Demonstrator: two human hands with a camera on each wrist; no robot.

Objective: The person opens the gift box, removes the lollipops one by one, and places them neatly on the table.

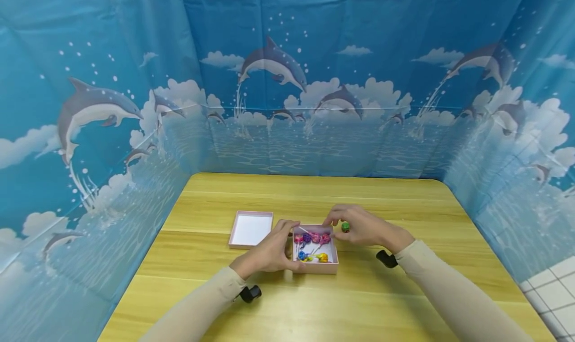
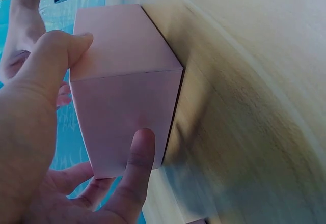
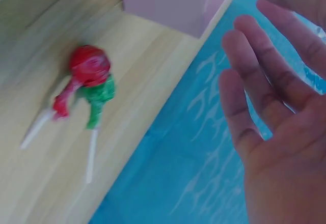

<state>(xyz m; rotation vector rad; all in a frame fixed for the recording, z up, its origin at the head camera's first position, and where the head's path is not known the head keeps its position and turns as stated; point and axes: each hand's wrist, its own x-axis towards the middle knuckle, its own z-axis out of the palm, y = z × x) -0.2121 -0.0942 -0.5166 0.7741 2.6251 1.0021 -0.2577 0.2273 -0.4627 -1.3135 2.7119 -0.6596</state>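
An open pink box sits on the table with several wrapped lollipops inside, pink, purple, blue and yellow. My left hand grips its left side, thumb at the near wall and fingers reaching to the far corner. The left wrist view shows one fingertip on the box's pink side wall. At the box's far right corner is my right hand, fingers loosely bent, with no lollipop visible in them. Below that hand, a red lollipop and a green lollipop lie together on the table.
The box's lid, white inside with a pink rim, lies left of the box. The wooden table extends around them. A blue dolphin-print curtain stands behind the table and along both sides.
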